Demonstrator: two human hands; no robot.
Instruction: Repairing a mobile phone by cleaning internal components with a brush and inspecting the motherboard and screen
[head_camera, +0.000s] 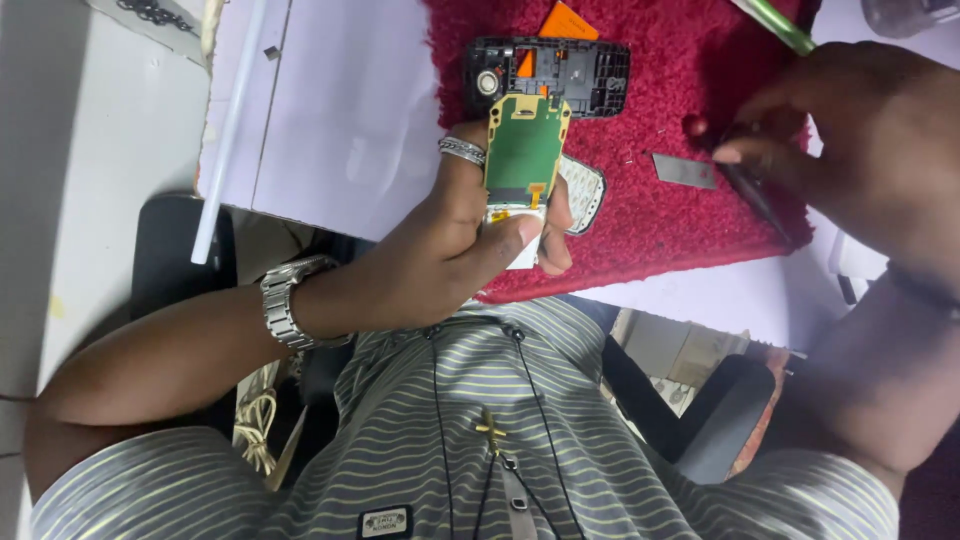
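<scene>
Light is soft and fairly dim, brightest on the white table (330, 110) at far left. The right hand (860, 140) sits dark and motion-blurred; near edges look stretched and soft.

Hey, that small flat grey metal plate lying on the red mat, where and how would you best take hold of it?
The grey metal plate lies flat on the red mat, so there is probably no way to get under it from above. Best pinch its two long edges with fingertips or tweezers, coming from its free left end. The right hand with its dark tool crowds the right end.
</scene>
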